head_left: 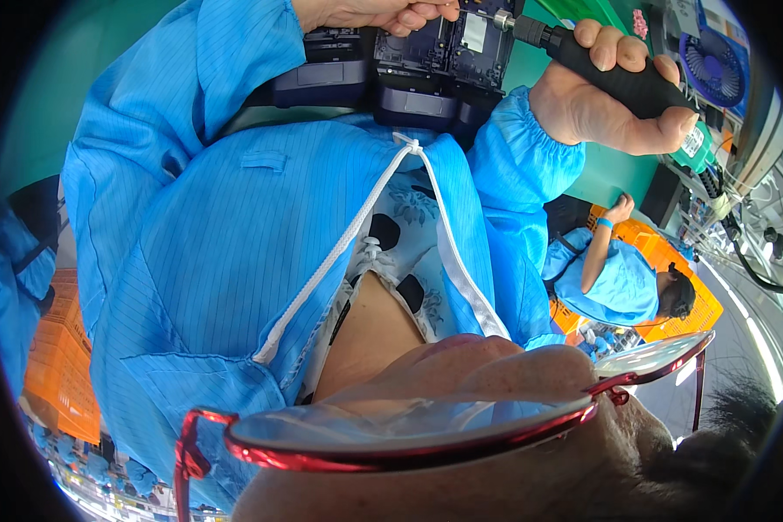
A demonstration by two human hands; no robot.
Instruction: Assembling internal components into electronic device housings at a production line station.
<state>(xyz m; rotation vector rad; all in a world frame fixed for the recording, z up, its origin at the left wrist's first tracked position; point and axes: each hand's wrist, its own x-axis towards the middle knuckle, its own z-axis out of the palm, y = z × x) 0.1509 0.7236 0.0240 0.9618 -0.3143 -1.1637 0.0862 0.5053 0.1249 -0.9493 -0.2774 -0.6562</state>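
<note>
My right hand (613,91) is wrapped around a black electric screwdriver (622,83), whose green tail end and cord lead off to the right. Its metal tip points left, over an opened dark plastic housing (416,103) with a pale label inside. Beside the tip, the fingers of my left hand (396,14) are pressed together at the top edge. Whatever they pinch is too small or hidden to name. A second dark housing (317,80) lies under my left wrist, partly covered by the sleeve.
A green work surface (39,96) extends under the housings. On the right stand a small blue fan (713,68) and a dark bent cable (748,261). A co-worker in blue (613,274) is beside orange crates (700,283); more orange crates (65,365) are at left.
</note>
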